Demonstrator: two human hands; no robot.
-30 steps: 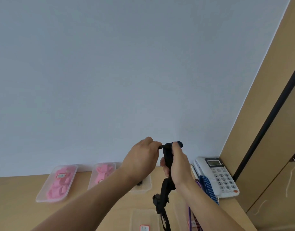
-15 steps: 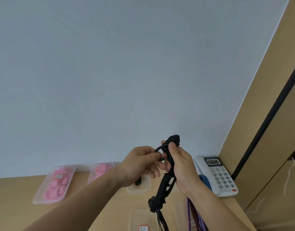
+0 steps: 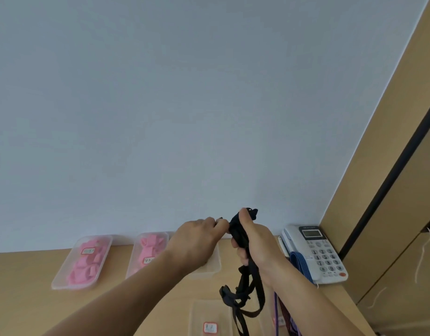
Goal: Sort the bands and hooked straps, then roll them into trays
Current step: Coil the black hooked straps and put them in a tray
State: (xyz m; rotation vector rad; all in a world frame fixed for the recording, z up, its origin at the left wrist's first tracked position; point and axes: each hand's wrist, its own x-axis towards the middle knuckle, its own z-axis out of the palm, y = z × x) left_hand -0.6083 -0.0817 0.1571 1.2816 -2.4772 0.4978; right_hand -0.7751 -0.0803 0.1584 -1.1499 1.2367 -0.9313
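- black strap (image 3: 238, 230) is up in the air above the desk (image 3: 22, 299), its bunched top end in our right hand (image 3: 257, 241); right fingers (image 3: 235, 243) wrapped round it, thumb on top
- left hand (image 3: 199, 236) is just left of the bundle and touches it; left fingers (image 3: 221, 224) curl in and pinch the top end, and a small dark bit pokes out above them
- key relation: the strap's long axis runs near vertical, dropping from both grips; loose loops and the plastic hook (image 3: 224, 292) hang below the right wrist, tail runs off the bottom edge
- so the free length lies below the fingers, not beside them; our guess is that rolling means feeding it upward, right hand holding the core, left winding
- both hands are on the top end, neither is nearer the hanging hook
- near tray (image 3: 193, 311) with a red label lies under the dangling part, likely the drop spot; label text too small to read
- clear tray (image 3: 215, 267) is partly hidden behind the left hand, so we can't tell its contents
- pink bands (image 3: 85, 265) fill the far left tray (image 3: 56, 284) and the tray beside it (image 3: 135, 246), both against the wall
- phone (image 3: 315, 253) sits right of the hands, with a blue striped strap (image 3: 300, 263) draped beside it and more striped straps (image 3: 285, 318) at the bottom right
- risk: the loose loops look tangled round the hook and may snag while winding
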